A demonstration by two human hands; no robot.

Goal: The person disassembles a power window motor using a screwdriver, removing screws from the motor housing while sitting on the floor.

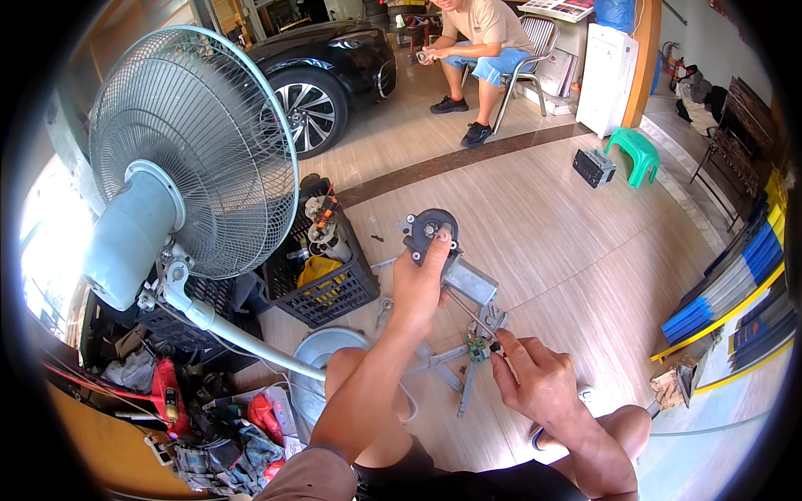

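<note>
My left hand (418, 288) is wrapped round a small electric gear motor, its thumb pressed on the round black gear housing (428, 224). The silver motor can (473, 282) slants down to the right from that housing. My right hand (535, 376) is closed on a thin metal-shafted tool that looks like a screwdriver (469, 311); its handle is mostly hidden by the fingers. The tip of the shaft reaches the side of the motor near my left hand. Close to my right fingertips are a small green circuit board (478, 349) and grey metal bracket parts (451, 371).
At left stands a large floor fan (192, 150) on a round base (313, 342). Beside it sits a black crate (334, 292) of parts. A seated person (489, 42), a black car (334, 67), a green stool (635, 150) and a car radio (594, 167) are farther off.
</note>
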